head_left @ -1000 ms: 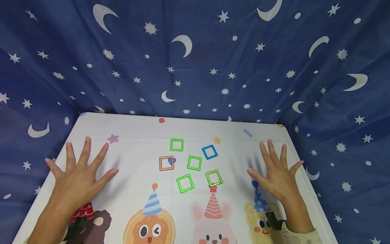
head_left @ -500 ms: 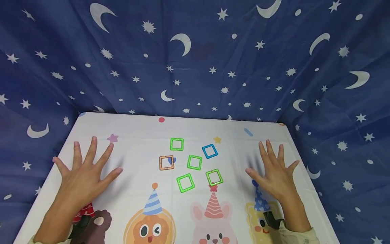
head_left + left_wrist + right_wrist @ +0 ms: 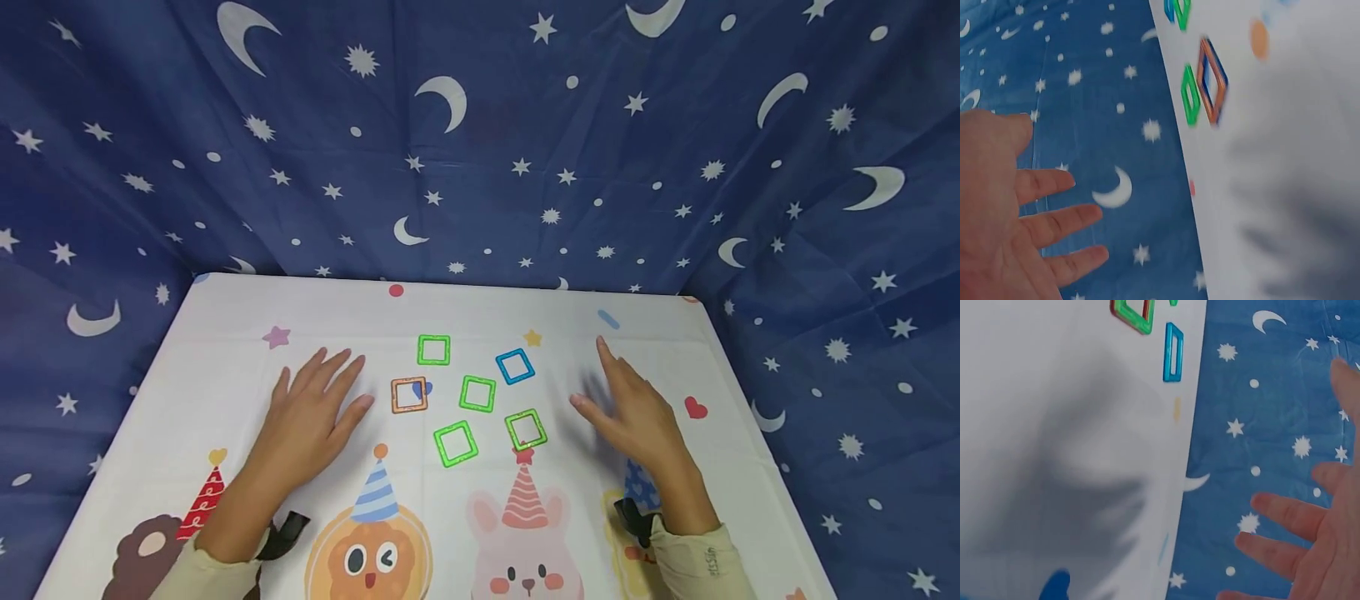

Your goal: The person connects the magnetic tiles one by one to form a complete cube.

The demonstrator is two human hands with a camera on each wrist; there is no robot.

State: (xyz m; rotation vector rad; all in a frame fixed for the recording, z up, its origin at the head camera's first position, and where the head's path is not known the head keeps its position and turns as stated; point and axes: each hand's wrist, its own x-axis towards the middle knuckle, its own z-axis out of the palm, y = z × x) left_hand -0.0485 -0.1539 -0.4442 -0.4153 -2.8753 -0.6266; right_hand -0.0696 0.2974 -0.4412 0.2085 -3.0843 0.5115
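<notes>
My left hand (image 3: pixel 311 421) hovers above the white tabletop, its fingers spread a little and nothing in its grasp. The nearest piece to it is an orange square frame (image 3: pixel 409 409), which lies flat with a gap between. Several green square frames lie close by: one at the back (image 3: pixel 433 362), one in the middle (image 3: pixel 476 407), one at the front (image 3: pixel 461 459) and one on the right (image 3: pixel 531 446). A blue square frame (image 3: pixel 521 380) sits at the back right. My right hand (image 3: pixel 633 412) is held to the right of the frames, empty, with index finger and thumb extended.
A white cloth (image 3: pixel 330 300) printed with party animals and small shapes covers the table. Behind it and at both sides hangs a dark blue curtain (image 3: pixel 495 217) with moons and stars.
Both hands have moved inward toward the square frames, the left one farther. Their widely spread fingers have drawn closer together. The frames stay where they lay.
</notes>
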